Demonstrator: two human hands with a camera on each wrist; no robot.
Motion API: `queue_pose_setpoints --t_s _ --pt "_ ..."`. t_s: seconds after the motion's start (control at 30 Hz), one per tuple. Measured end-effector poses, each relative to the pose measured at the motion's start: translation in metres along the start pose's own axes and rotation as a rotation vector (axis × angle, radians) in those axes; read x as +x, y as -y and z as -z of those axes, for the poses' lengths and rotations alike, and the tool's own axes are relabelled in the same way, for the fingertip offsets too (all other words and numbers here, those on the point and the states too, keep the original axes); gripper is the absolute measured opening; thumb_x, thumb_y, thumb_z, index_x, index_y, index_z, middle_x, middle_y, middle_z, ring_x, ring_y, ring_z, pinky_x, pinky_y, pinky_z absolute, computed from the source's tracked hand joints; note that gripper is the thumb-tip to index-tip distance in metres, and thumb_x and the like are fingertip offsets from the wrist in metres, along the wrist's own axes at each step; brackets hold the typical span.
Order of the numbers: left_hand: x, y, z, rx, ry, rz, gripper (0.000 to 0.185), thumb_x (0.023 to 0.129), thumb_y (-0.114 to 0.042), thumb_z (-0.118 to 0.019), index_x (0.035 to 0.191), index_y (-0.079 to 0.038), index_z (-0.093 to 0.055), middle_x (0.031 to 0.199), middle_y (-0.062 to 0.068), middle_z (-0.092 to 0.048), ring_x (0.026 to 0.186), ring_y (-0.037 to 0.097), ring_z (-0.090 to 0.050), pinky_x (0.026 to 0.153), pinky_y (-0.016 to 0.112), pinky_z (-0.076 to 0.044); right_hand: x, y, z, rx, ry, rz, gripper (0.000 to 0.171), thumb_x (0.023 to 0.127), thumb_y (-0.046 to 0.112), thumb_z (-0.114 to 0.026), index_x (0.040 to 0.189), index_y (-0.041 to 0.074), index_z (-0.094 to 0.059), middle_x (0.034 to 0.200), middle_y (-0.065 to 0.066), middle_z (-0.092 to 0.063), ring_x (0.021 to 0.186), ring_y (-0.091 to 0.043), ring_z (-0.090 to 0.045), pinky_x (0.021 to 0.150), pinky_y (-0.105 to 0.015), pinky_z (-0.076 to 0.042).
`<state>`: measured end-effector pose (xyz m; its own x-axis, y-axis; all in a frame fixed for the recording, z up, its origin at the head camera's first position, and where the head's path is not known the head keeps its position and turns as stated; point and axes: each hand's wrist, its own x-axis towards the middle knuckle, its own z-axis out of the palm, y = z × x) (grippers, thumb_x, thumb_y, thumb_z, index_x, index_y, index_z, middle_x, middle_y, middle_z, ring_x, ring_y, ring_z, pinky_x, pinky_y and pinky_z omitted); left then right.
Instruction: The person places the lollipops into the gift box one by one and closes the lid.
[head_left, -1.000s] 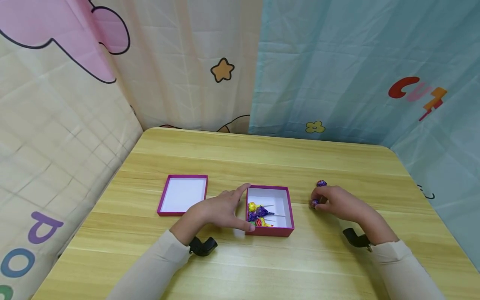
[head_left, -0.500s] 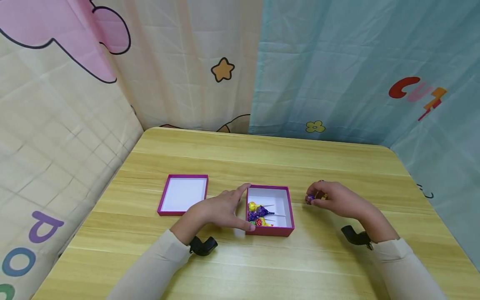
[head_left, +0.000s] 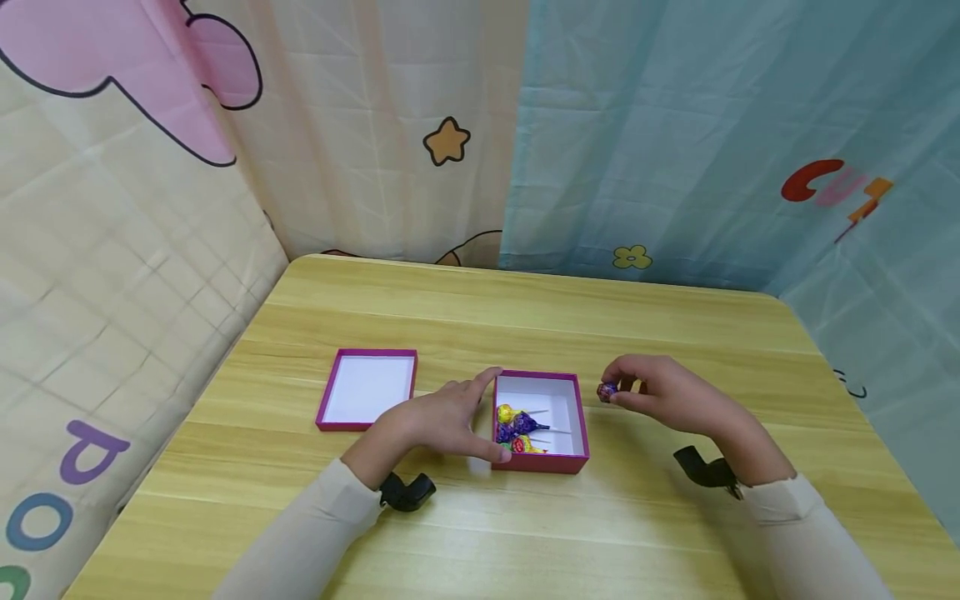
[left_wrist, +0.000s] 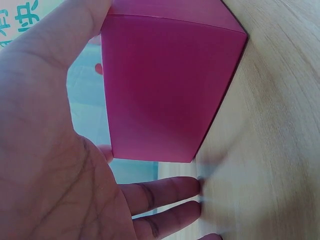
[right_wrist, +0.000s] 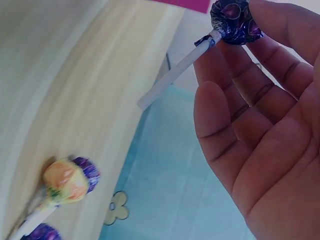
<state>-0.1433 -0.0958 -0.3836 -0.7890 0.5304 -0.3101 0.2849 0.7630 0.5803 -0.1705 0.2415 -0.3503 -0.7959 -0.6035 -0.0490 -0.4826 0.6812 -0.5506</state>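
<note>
My right hand point(head_left: 667, 396) pinches a purple-wrapped lollipop point(right_wrist: 232, 22) by its candy head, just right of the open magenta box point(head_left: 582, 421). The lollipop's white stick point(right_wrist: 172, 75) points away from the fingers in the right wrist view. My left hand point(head_left: 446, 425) holds the box at its left side, thumb at the near corner and index finger at the far corner. The box's magenta side wall point(left_wrist: 165, 90) fills much of the left wrist view. Inside lie a yellow lollipop point(head_left: 506, 413), purple lollipops point(head_left: 525, 423) and a red-and-yellow one point(head_left: 519, 445), heads to the left.
The lid point(head_left: 367, 387), white inside with magenta edges, lies left of the box. An orange-yellow lollipop point(right_wrist: 65, 182) and purple ones lie on the table, hidden behind my right hand in the head view. Printed curtains point(head_left: 375, 150) hang behind the wooden table point(head_left: 450, 317).
My right hand has lifted the purple lollipop and carried it left toward the box. My left hand, the box and the lid have stayed in place.
</note>
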Motion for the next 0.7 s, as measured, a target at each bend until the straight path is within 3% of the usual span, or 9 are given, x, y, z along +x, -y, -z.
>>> queue_pose_setpoints --t_s 0.33,0.7 --pt "0.001 0.001 -0.001 0.009 -0.005 0.002 0.120 0.070 -0.071 -0.074 0.160 -0.027 -0.008 0.154 0.010 -0.038 0.140 0.031 -0.034 0.109 0.051 -0.035 0.017 0.027 0.004 -0.072 0.001 0.079 0.014 0.095 0.015 -0.069 0.108 0.019 -0.068 0.096 0.013 -0.064 0.087 -0.012 -0.059 0.068 -0.028 -0.053" --pt "0.002 0.004 -0.001 0.011 -0.004 -0.005 0.120 0.070 -0.073 -0.073 0.160 -0.027 -0.008 0.154 0.009 -0.038 0.139 0.030 -0.035 0.109 0.050 -0.035 0.050 0.060 -0.003 -0.164 0.092 0.170 0.012 0.094 0.015 -0.070 0.106 0.018 -0.067 0.096 0.012 -0.062 0.084 -0.009 -0.057 0.072 -0.028 -0.052"
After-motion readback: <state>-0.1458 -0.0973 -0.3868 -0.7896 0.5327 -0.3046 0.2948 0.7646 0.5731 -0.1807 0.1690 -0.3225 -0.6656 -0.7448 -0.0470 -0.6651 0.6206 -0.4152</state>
